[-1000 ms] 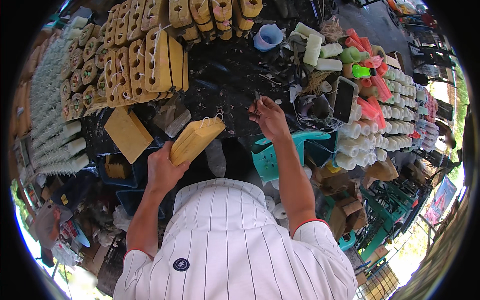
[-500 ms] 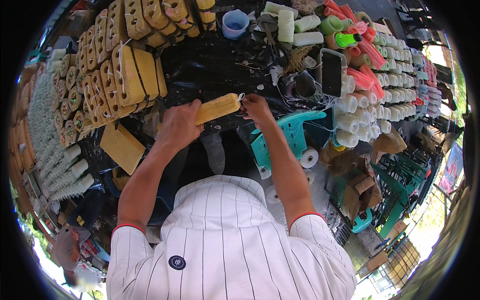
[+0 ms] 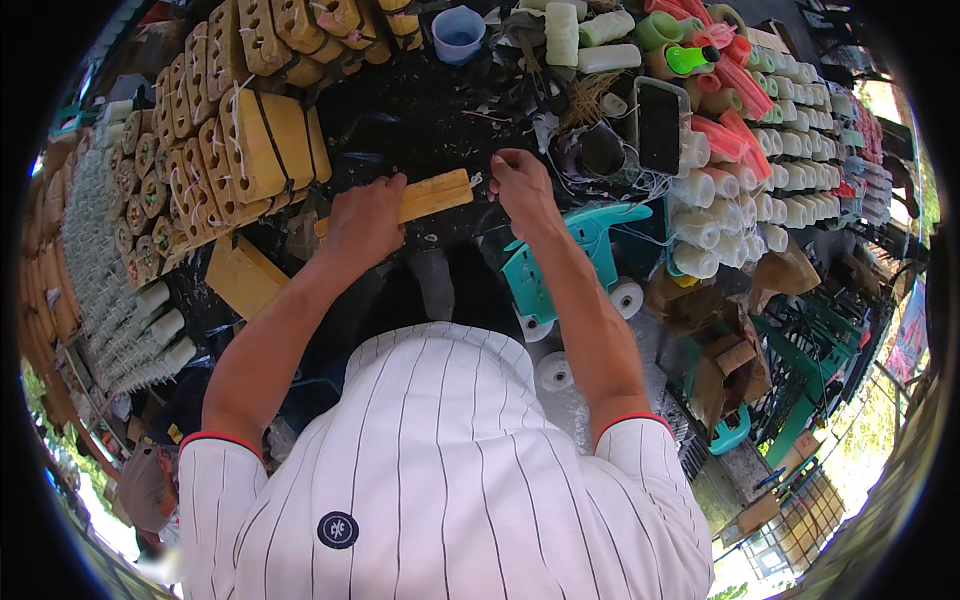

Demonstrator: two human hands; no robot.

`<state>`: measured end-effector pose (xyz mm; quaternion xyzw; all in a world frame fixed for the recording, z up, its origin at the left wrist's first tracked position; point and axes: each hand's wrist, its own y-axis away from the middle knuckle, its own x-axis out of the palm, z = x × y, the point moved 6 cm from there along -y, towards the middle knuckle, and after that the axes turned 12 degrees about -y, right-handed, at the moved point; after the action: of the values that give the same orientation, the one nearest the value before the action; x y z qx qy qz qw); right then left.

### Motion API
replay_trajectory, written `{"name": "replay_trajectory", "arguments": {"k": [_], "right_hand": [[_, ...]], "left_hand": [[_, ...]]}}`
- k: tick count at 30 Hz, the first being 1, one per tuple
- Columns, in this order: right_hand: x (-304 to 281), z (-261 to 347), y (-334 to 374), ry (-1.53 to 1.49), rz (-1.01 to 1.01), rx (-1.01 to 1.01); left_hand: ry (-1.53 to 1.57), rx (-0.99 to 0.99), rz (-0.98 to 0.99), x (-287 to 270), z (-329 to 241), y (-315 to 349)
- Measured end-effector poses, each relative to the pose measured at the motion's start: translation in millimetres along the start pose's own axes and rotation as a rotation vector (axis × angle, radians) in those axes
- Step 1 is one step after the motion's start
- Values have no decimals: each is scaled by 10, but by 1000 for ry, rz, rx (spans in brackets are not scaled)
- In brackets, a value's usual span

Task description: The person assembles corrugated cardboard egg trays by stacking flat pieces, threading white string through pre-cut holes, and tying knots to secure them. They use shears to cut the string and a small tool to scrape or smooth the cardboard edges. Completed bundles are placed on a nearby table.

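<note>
A long yellow block (image 3: 436,196), split by a lengthwise seam, lies slantwise in front of me. My left hand (image 3: 366,218) is closed around its left part and hides much of that end. From the block's right end sticks a short tuft of white string (image 3: 476,180). Just right of the string is my right hand (image 3: 524,188), its fingers bent together in a pinch; whatever they hold is hidden. A flat yellow slab (image 3: 245,278) rests below and left of my left hand.
Strapped yellow blocks with holes (image 3: 275,145) are stacked at the left. A blue cup (image 3: 458,36) stands at the back. White and green candle-like cylinders (image 3: 700,228) crowd the right, near a black phone-like slab (image 3: 660,127). A turquoise plastic chair (image 3: 590,250) stands below my right forearm.
The white loop at the block's end now shows as a short tuft. My right hand has risen slightly and moved a little right of the block. My left hand keeps its hold.
</note>
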<state>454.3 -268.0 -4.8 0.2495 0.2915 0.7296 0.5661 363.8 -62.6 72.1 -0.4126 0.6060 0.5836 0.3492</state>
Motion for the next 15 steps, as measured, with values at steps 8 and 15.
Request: {"name": "replay_trajectory", "arguments": {"k": [8, 15], "right_hand": [[307, 522, 611, 412, -16, -321], [722, 711, 979, 641, -30, -537]], "left_hand": [[3, 51, -110, 129, -209, 166], [44, 65, -139, 103, -165, 142]]}}
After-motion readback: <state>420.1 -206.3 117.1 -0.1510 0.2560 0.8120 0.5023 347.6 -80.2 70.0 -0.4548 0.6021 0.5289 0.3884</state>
